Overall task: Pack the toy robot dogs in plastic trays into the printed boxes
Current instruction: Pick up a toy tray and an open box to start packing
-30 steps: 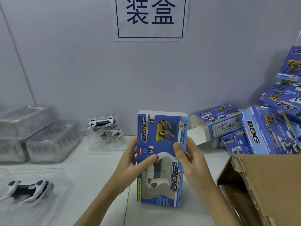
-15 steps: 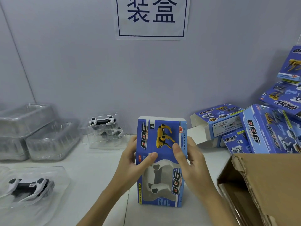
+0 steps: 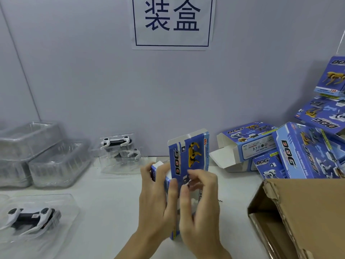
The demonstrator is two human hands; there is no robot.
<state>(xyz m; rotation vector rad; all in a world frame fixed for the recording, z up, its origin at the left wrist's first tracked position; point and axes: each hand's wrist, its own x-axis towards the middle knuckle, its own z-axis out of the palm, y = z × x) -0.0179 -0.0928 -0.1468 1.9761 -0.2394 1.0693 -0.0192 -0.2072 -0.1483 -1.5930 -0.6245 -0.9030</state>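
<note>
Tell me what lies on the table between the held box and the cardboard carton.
In the head view, only bare white table lies between the held box and the cardboard carton, apart from one tiny dark speck.

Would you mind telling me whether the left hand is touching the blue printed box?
Touching. The head view shows the left hand with fingers wrapped round the blue printed box at its left edge.

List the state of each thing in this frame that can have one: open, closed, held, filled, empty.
Held box: upright, gripped by both hands, end flap unclear.
Left hand: grips the box's left side.
Right hand: fingers curled on the box front.
Box by the wall: lying down, end flaps open.
Cardboard carton: open.
Near tray: holds a toy dog.
Far tray: holds a toy dog.
Tray stacks: empty, nested.
</note>
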